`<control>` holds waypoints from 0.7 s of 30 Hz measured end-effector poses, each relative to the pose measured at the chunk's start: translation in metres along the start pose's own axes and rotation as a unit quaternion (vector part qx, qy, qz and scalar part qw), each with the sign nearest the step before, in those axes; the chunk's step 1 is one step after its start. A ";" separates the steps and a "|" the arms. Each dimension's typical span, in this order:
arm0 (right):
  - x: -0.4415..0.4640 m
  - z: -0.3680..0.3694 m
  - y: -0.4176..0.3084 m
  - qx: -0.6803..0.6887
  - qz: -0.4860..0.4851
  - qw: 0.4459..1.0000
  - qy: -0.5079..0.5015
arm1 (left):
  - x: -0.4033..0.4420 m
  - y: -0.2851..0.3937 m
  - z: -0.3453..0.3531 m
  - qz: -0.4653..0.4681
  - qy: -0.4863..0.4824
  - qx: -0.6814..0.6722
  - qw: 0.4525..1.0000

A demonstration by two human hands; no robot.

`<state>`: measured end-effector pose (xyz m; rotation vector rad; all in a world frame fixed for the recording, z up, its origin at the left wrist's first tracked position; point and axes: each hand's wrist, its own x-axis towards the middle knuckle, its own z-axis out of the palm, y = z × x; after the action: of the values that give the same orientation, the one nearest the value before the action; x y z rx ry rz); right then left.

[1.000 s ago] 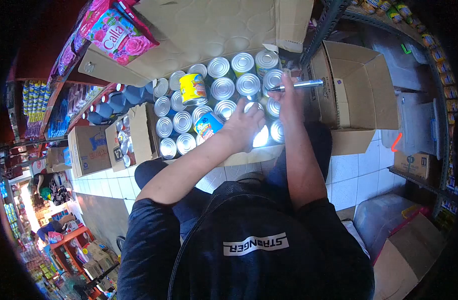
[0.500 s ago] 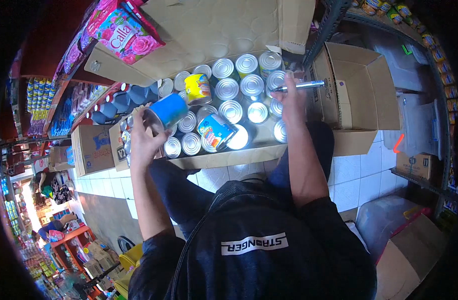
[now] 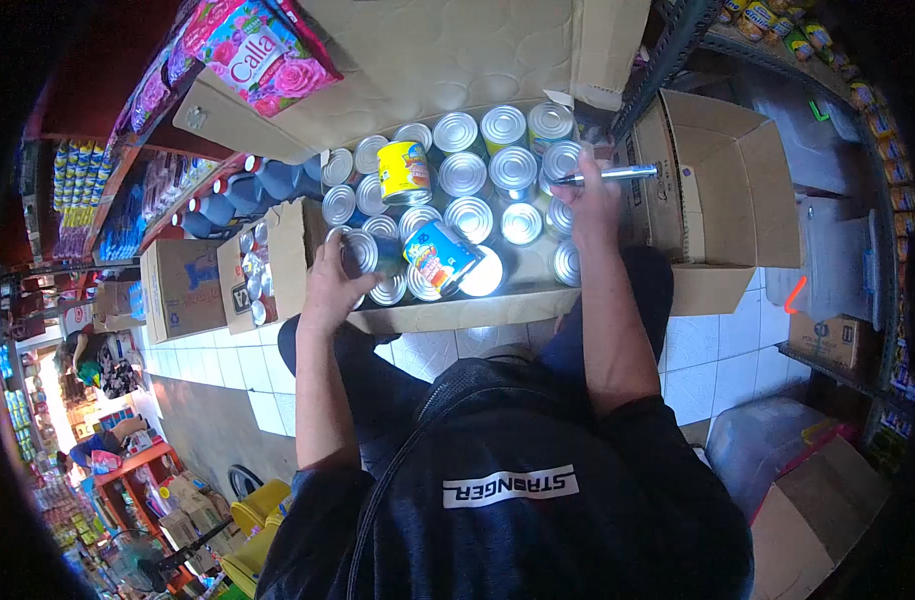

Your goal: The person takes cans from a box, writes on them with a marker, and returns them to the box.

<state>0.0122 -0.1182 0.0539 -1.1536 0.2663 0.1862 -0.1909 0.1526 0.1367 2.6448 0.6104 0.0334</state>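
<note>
Several tin cans stand with silver lids up in a wide cardboard box. My left hand grips a can at the box's near left corner, the lid facing up and the label mostly hidden. A yellow-labelled can lies tilted on the others. Closer to me, a blue-labelled can leans over the cans below it. Over the right side of the box, my right hand pinches a silver and dark pen, pointing left above a can lid.
An opened cardboard box stands to the right beside a metal shelf post. Pink Calla packs hang at upper left above blue jugs. Another carton sits on the left. A person is far off left.
My left hand has brought its can down and right, turning it from tilted with its blue side showing to lid up among the other cans. My right hand keeps the pen.
</note>
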 end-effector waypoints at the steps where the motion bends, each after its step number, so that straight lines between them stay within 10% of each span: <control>1: 0.000 0.001 -0.003 0.002 0.001 1.000 0.001 | 0.000 0.008 -0.001 0.020 0.010 0.036 0.999; 6: 0.000 0.005 -0.006 0.007 0.002 1.000 0.000 | 0.025 0.108 0.036 0.292 -0.043 -0.028 0.955; 10: 0.000 -0.002 -0.010 0.029 -0.011 0.999 -0.008 | 0.058 0.148 0.133 0.246 -0.203 0.291 0.902; 21: 0.004 -0.003 -0.014 0.112 0.005 0.993 -0.026 | 0.087 0.158 0.201 0.225 -0.276 0.445 0.822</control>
<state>0.0198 -0.1263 0.0637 -0.9242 0.2408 0.1909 -0.0239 -0.0191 0.0121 3.3406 -0.3101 -1.0877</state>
